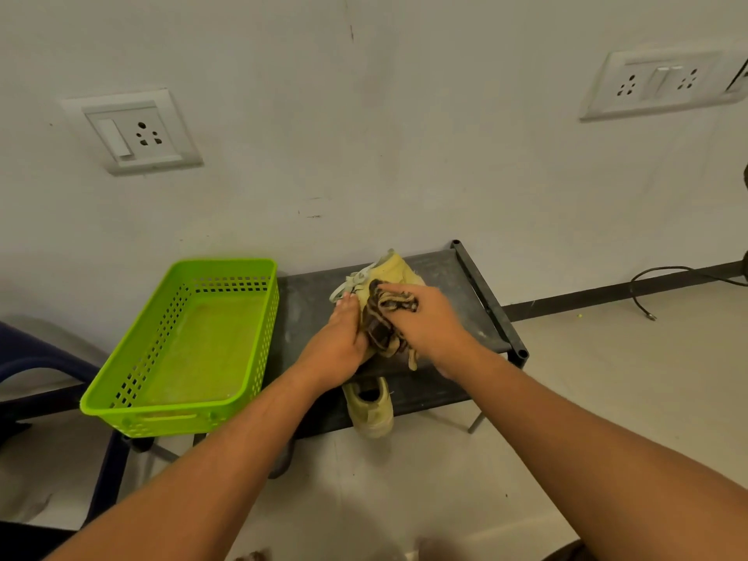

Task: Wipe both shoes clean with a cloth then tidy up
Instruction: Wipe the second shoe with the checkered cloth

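Note:
A pale yellow shoe [394, 271] stands on the dark low table [445, 269], its toe pointing toward the wall. My left hand [342, 336] grips its near side. My right hand [425, 317] holds a dark brown and tan patterned cloth [382, 317] bunched against the top of this shoe. The second yellow shoe [370, 408] lies at the table's front edge, partly hidden under my wrists, its heel hanging over the edge.
A bright green perforated plastic basket [259, 358] sits on the left end of the table, with nothing in it. A dark blue chair [36, 358] stands at the far left. A black cable [647, 293] trails on the floor to the right.

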